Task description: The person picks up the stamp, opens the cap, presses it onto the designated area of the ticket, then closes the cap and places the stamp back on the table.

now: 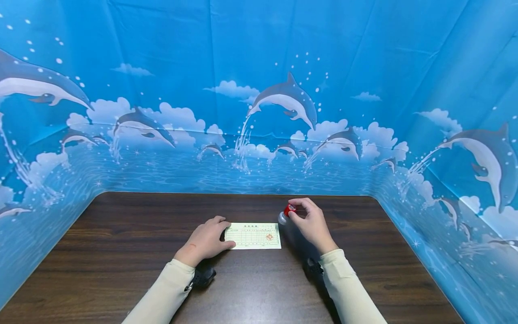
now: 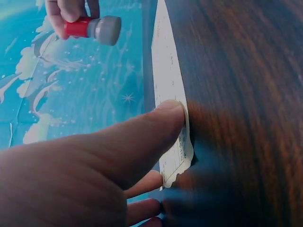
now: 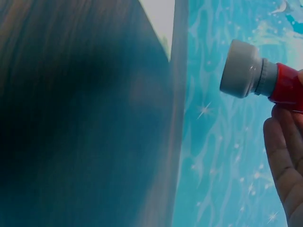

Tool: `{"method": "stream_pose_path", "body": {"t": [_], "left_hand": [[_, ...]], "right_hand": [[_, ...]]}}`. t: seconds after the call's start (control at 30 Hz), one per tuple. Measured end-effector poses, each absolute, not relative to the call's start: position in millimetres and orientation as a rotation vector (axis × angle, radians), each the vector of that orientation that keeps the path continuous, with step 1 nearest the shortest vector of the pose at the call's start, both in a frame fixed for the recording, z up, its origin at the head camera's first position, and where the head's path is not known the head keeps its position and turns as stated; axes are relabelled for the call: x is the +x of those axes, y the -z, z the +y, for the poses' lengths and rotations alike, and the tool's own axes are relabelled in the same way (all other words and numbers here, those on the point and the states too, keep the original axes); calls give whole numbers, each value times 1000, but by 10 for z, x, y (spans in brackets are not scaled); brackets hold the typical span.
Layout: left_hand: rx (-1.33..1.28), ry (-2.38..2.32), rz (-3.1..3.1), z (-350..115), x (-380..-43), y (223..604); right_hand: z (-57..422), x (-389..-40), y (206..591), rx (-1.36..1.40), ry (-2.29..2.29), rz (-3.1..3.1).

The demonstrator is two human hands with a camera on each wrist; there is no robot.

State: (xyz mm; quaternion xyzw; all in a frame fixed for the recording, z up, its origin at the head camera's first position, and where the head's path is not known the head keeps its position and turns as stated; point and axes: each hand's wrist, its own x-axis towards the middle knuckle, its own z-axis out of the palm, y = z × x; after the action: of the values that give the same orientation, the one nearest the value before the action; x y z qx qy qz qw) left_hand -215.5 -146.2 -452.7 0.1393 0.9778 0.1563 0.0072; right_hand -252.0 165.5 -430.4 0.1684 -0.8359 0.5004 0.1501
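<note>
A pale green printed form (image 1: pixel 251 236) lies on the dark table, with a red round seal mark on its right part. My left hand (image 1: pixel 208 240) rests at the form's left end. In the left wrist view the thumb (image 2: pixel 156 125) presses on the paper, and that end curls up slightly. Above the table, just beyond the form's upper right corner, my right hand (image 1: pixel 310 225) pinches a stamp (image 1: pixel 289 209) by its red handle. The stamp's grey round head (image 3: pixel 240 69) points down and left, apart from both paper and table.
The brown wood-grain table (image 1: pixel 121 252) reaches back to a blue curtain (image 1: pixel 182 162) printed with dolphins and clouds, which rises along its back and sides. Black wrist devices (image 1: pixel 203 277) sit at the cuffs of both cream sleeves (image 1: pixel 350 283).
</note>
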Motion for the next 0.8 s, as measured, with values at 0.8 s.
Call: {"method": "stream_pose_path", "body": {"t": [0.8], "left_hand": [[411, -525, 3046, -1450, -2141, 4521]], "right_hand": [[1846, -2609, 4407, 349, -1138, -2687]]}}
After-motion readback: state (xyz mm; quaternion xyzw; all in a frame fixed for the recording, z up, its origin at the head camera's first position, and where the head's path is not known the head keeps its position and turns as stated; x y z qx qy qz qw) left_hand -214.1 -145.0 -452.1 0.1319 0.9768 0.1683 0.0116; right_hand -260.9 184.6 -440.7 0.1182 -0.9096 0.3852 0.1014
